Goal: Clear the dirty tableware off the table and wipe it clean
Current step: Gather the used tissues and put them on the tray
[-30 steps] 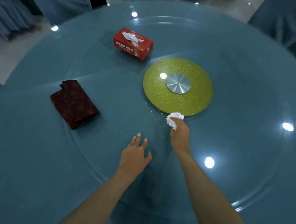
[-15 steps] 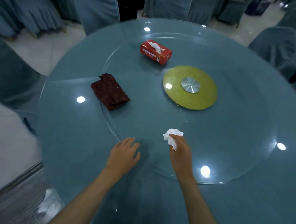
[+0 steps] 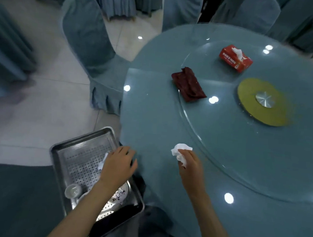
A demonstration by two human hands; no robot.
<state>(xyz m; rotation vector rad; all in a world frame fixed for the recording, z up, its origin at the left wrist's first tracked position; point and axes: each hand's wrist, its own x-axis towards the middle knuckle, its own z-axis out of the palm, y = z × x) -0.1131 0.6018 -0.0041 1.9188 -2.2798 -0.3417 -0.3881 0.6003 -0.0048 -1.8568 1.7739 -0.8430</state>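
Observation:
My right hand (image 3: 189,164) is shut on a crumpled white tissue (image 3: 180,152) and presses it on the blue glass table (image 3: 241,170) near its front left edge. My left hand (image 3: 118,166) hovers with spread fingers at the table's edge, over a perforated metal tray (image 3: 82,157). The tray holds a small cup (image 3: 72,191), a patterned dish (image 3: 120,193) partly hidden by my forearm, and a white scrap (image 3: 102,163).
On the table lie a dark red cloth (image 3: 188,84), a red tissue box (image 3: 236,58) and a yellow-green turntable hub (image 3: 260,101) with crumbs near it. A glass lazy Susan (image 3: 197,130) covers the middle. Blue-covered chairs (image 3: 88,45) stand around on a tiled floor.
The view has swung left, revealing the tray. My right hand has dragged the tissue from the yellow hub toward the near table edge. My left hand has moved off the table over the tray.

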